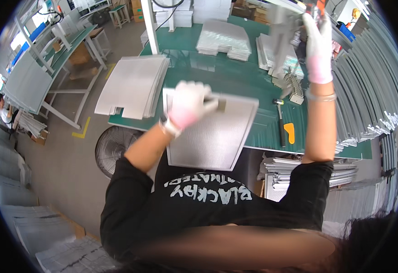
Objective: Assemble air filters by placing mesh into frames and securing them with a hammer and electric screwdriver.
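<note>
A framed panel with a fine silver mesh (208,141) overhangs the table's near edge, close to my torso. Over its far left part is my left hand (190,102), in a white and pink glove, fingers curled and blurred. By the thumb shows a small olive-grey patch; whether it is a held part or a gap is unclear. My right hand (319,50), gloved alike, is raised at the far right. Its fingers bend around something beside a red-orange thing (320,6), too blurred to name. A blurred grey fixture (284,38) stands just left of this hand.
On the green table (180,68) are stacked white panels (130,84), mesh panels (224,38), a hammer (281,120), a yellow-orange tool (289,133) and loose metal parts (293,86). Frame strips (362,77) crowd the right side. A floor fan (112,150) stands left; a person (3,109) sits farther off.
</note>
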Available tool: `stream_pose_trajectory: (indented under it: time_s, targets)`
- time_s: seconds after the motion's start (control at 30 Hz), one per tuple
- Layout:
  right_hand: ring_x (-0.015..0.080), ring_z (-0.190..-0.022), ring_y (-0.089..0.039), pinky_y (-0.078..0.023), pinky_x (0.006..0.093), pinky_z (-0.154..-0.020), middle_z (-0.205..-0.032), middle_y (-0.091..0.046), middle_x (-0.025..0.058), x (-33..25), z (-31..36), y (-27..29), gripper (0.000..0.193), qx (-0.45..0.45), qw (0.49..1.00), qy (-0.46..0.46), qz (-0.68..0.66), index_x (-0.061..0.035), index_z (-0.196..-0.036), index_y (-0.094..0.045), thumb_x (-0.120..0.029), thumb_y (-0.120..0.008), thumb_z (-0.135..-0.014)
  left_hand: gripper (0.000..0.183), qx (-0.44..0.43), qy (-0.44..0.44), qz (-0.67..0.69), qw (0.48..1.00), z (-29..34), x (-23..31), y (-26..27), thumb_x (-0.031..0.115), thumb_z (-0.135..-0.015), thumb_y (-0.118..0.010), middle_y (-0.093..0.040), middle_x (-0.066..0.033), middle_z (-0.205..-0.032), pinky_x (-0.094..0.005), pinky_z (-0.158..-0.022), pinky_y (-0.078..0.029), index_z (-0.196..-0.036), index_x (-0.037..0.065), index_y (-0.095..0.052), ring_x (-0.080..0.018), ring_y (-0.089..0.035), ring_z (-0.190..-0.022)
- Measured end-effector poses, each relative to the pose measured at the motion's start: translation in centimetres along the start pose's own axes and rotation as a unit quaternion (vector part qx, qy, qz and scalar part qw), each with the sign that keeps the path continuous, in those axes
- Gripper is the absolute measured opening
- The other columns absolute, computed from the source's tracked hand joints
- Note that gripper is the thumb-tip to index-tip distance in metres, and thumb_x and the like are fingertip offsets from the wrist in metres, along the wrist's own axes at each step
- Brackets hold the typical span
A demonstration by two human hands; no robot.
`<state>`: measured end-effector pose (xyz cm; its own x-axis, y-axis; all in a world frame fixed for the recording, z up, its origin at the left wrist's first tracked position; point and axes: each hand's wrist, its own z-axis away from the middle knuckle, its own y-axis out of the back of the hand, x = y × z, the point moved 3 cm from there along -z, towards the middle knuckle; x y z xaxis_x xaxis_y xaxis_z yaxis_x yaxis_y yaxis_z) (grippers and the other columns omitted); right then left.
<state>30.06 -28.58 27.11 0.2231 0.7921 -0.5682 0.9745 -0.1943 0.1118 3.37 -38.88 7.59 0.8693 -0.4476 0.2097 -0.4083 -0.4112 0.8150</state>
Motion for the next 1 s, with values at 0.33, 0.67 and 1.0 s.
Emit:
stream_pose_trajectory:
  time_s: [0.33,0.67,1.0]
  targets:
    - [0.0284,-0.122,-0.052,-0.042,0.0367,-0.104,-0.136,-0.049,0.023,0.9,1.2,6.5,0.066,0.021,0.934,0.199,0.296,0.0027,-0.146,-0.032,-0.011,-0.063,-0.09,0.049,-0.19,0.219,-0.011,0.957,-8.4,-10.6,-2.8,0.05,-0.085,-0.058,-0.071,-0.0154,-0.098,-0.0377,-0.087,-0.05,-0.102,0.006,-0.071,-0.0304,-0.067,-0.096]
    - [0.0397,-0.134,-0.039,-0.028,0.0475,-0.113,-0.141,-0.045,0.0211,-1.1,17.5,4.7,0.065,-0.154,0.881,0.153,0.42,-0.0014,-0.139,-0.046,-0.01,-0.069,-0.08,0.044,-0.115,0.095,-0.023,0.989,-9.5,-6.2,-3.6,0.049,-0.083,-0.058,-0.071,-0.0117,-0.095,-0.0406,-0.085,-0.05,-0.093,0.009,-0.071,-0.0296,-0.067,-0.096]
    - [0.0239,-0.064,-0.063,-0.052,0.0329,-0.065,-0.076,-0.066,0.0121,-9.5,30.4,16.0,0.037,-0.079,0.847,-0.215,0.48,-0.0031,-0.111,-0.063,-0.018,-0.075,-0.079,0.033,0.062,-0.499,0.19,0.843,-5.6,24.3,0.1,0.034,-0.068,-0.071,-0.063,-0.0045,-0.093,-0.0422,-0.084,-0.045,-0.095,0.016,-0.065,-0.0216,-0.061,-0.092]
